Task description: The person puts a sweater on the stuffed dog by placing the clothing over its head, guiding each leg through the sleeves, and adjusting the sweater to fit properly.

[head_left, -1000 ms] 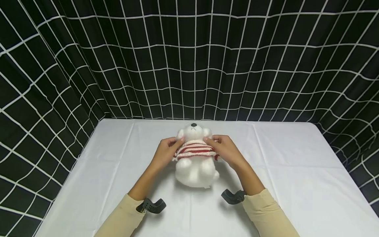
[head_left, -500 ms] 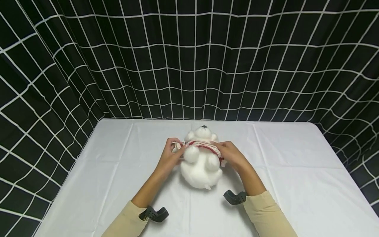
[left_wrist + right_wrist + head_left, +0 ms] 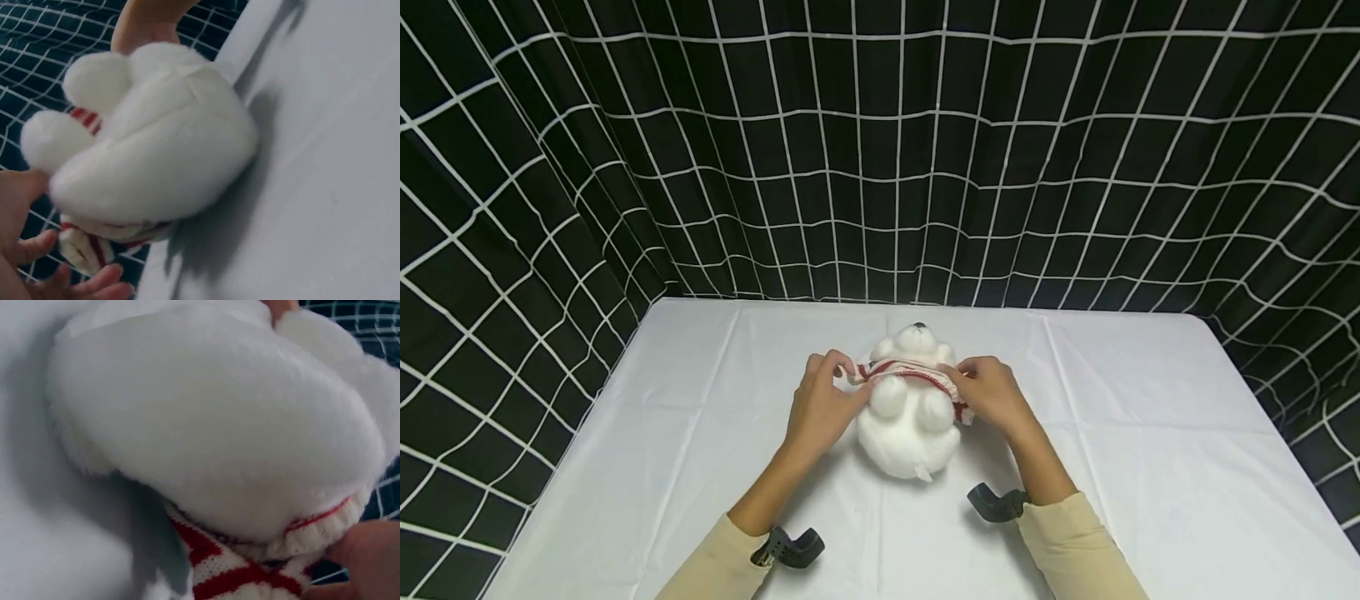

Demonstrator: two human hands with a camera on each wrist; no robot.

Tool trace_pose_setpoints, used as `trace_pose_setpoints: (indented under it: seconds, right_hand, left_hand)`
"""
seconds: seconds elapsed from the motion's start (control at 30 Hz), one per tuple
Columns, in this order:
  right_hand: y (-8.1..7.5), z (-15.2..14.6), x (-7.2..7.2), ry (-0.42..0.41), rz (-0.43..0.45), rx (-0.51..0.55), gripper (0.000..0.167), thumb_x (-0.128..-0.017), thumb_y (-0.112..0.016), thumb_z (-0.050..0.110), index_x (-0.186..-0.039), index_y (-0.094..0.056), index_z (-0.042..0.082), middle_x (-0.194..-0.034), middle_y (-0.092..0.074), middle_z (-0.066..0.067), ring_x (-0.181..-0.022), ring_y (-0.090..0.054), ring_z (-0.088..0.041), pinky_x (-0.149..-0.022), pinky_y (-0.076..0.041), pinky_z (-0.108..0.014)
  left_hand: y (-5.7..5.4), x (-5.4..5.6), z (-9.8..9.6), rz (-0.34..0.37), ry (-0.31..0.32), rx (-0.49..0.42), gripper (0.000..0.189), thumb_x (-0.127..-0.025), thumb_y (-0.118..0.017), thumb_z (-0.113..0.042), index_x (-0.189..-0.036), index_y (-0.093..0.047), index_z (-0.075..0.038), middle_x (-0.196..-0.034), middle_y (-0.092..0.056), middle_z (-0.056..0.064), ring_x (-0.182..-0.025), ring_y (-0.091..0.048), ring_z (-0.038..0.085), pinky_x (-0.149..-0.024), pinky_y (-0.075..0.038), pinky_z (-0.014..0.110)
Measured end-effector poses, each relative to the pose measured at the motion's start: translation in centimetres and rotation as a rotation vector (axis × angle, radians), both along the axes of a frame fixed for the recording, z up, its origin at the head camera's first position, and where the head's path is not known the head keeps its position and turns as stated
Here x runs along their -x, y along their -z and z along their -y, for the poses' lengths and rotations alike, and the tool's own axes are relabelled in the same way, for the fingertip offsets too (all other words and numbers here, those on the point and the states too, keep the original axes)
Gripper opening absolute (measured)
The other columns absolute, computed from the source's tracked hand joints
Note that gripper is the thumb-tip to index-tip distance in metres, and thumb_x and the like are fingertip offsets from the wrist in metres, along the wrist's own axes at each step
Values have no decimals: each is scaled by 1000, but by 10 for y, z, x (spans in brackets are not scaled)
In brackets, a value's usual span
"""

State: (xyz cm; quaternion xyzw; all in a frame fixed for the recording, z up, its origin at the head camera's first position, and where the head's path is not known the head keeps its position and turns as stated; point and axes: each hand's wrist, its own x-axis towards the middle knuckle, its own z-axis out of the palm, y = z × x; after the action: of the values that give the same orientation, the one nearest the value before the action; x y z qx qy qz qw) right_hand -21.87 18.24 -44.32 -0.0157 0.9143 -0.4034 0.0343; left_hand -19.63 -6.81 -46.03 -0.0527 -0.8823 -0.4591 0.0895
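Observation:
A white plush bear (image 3: 910, 442) lies on its back on the table, head away from me and feet toward me. Its red-and-white striped knit sweater (image 3: 917, 372) is bunched around the chest. My left hand (image 3: 823, 404) is at the bear's left-hand side in the head view, thumb against a leg. In the left wrist view its fingers (image 3: 94, 284) are spread loosely around the sweater's sleeve (image 3: 84, 249). On the other side my right hand (image 3: 996, 392) grips the sweater, thumb on the front and the other fingers hidden behind.
A white cloth with fold creases covers the table (image 3: 700, 467). Black curtain (image 3: 895, 167) with a white grid stands behind it and along both sides. Dark curved devices (image 3: 793, 547) sit on both wrists beside beige sleeves.
The bear has shifted right and tilted back, showing more of its underside. The sweater has bunched higher. My left hand moved to the sleeve, then drew slightly left with its fingers looser.

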Motion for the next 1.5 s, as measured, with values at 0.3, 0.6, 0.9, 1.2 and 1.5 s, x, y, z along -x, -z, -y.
trace_pose_setpoints:
  seconds: [0.3, 0.6, 0.9, 1.2, 1.5]
  right_hand:
    - [-15, 15, -6, -157, -397, 170, 26, -91, -77, 19, -114, -75, 6, -116, -73, -9, -119, -63, -28, -103, -47, -48]
    - [-15, 25, -11, -276, -168, 241, 56, -82, -86, 29, -130, -67, 8, -127, -69, -8, -113, -67, -25, -95, -52, -43]
    - [-10, 34, -11, -222, -162, 170, 67, -79, -88, 36, -132, -63, 3, -128, -67, -13, -114, -66, -30, -95, -53, -45]
    - [-9, 44, -14, -166, -204, 65, 65, -80, -85, 41, -130, -66, 4, -119, -71, -13, -109, -68, -28, -93, -53, -46]
    - [-4, 53, -18, -74, -340, -60, 50, -78, -86, 35, -115, -73, 5, -110, -74, -11, -103, -67, -28, -84, -53, -47]
  left_hand:
    - [-7, -2, -1, -13, 115, -44, 16, -95, -69, -22, -103, -75, -10, -92, -75, 3, -81, -73, 15, -75, -58, 32]
    - [1, 3, 0, -1, 228, -168, 14, -99, -62, -4, -110, -70, -1, -114, -72, 14, -102, -72, 26, -87, -57, 29]
    - [-14, 0, 4, -30, 274, -283, 12, -103, -57, -6, -111, -66, -8, -105, -72, 11, -105, -70, 30, -68, -61, 35]
    - [-24, -2, 11, -189, 278, -30, 11, -101, -63, -14, -107, -71, -17, -99, -73, -3, -93, -67, 13, -67, -56, 29]
    - [-32, -10, 12, -241, 307, 86, 12, -97, -68, -16, -107, -74, -16, -106, -72, -3, -97, -68, 14, -71, -55, 29]
